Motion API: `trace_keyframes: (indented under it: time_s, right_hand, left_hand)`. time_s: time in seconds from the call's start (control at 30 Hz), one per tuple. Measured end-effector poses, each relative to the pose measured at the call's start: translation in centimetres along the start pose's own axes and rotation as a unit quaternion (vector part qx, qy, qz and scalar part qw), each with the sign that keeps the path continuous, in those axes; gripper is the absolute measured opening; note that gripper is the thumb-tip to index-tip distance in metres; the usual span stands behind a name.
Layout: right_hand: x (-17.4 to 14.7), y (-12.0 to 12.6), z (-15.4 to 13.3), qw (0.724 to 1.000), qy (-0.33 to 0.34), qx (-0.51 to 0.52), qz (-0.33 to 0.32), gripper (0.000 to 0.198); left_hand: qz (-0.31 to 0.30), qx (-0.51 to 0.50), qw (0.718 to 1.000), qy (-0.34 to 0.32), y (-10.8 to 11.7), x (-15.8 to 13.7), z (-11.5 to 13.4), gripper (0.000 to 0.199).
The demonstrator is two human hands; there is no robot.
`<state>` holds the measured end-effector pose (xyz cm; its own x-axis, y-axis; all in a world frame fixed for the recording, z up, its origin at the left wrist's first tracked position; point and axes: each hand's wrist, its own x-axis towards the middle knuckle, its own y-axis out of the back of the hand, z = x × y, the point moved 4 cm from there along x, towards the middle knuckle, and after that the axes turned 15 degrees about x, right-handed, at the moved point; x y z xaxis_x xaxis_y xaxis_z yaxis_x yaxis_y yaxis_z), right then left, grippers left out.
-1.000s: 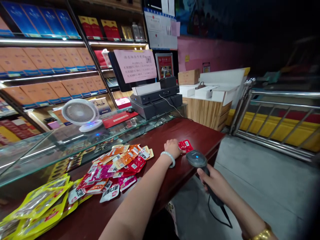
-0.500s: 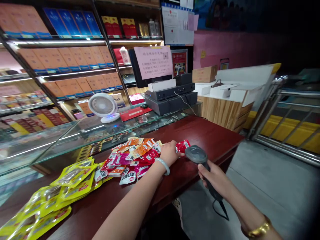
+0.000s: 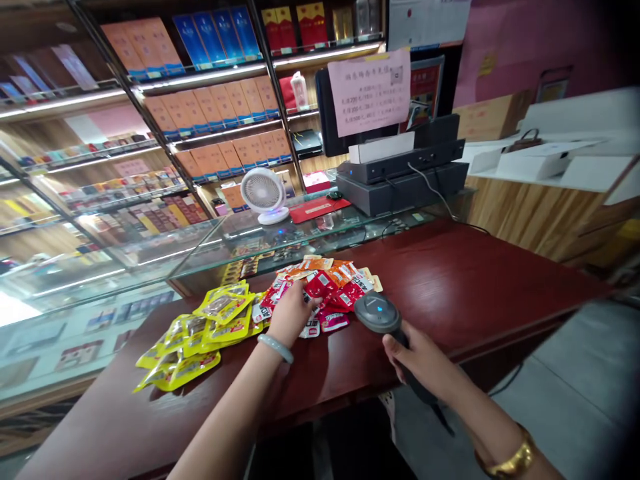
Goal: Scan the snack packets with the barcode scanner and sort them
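My left hand (image 3: 291, 311), a pale bangle at its wrist, is over the left part of a pile of small snack packets (image 3: 345, 273) in red, orange and pink. Its thumb and fingers close on the edge of a red snack packet (image 3: 321, 285), whose white barcode label faces up. Some of the fingertips are hidden. My right hand (image 3: 417, 357) grips the handle of a dark grey barcode scanner (image 3: 379, 312). A blue light shows on the scanner's head, just right of the pile. Yellow snack pouches (image 3: 200, 333) lie heaped left of the small packets.
The dark red table (image 3: 450, 280) meets a glass display counter (image 3: 200, 257). On the glass stand a white fan (image 3: 263, 193), a red envelope (image 3: 320, 209) and a monitor with a pink notice (image 3: 370, 93). A black cash drawer (image 3: 405, 190) sits behind the table.
My left hand has moved left with the red packet, from the pile's right side back over it. The scanner stays in my right hand. The view has turned left.
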<state>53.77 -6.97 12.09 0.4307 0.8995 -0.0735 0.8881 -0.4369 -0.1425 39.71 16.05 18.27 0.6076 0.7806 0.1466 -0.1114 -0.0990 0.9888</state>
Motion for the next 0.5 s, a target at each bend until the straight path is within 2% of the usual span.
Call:
trace_keyframes:
  time_s: [0.07, 0.13, 0.2, 0.23, 0.33, 0.43, 0.5]
  right_hand:
    - [0.0, 0.2, 0.4, 1.000, 0.001, -0.001, 0.004, 0.059]
    - [0.0, 0.6, 0.7, 1.000, 0.002, 0.002, 0.010, 0.058]
    - [0.0, 1.0, 0.9, 1.000, -0.001, 0.005, 0.018, 0.058]
    - [0.0, 1.2, 1.0, 1.000, -0.004, 0.006, 0.022, 0.058]
    - [-0.1, 1.6, 1.1, 1.000, -0.006, 0.002, 0.030, 0.058]
    - [-0.3, 1.9, 1.2, 0.999, -0.007, -0.006, 0.035, 0.057]
    - [-0.4, 2.1, 1.2, 0.999, -0.009, -0.009, 0.039, 0.056]
  left_hand:
    - [0.038, 0.046, 0.998, 0.024, 0.6, 0.0, -1.1, 0.041]
    - [0.106, 0.097, 0.989, 0.043, 1.1, 0.3, -1.3, 0.050]
    - [0.151, 0.124, 0.980, 0.034, 1.1, 1.0, -0.4, 0.055]
    - [0.152, 0.126, 0.980, 0.017, 0.8, 1.4, 0.4, 0.052]
    - [0.088, 0.122, 0.987, -0.052, -0.7, 3.4, 3.1, 0.041]
    - [0.015, 0.130, 0.987, -0.091, -1.7, 5.1, 4.8, 0.047]
    - [-0.006, 0.136, 0.986, -0.099, -1.8, 5.9, 5.1, 0.053]
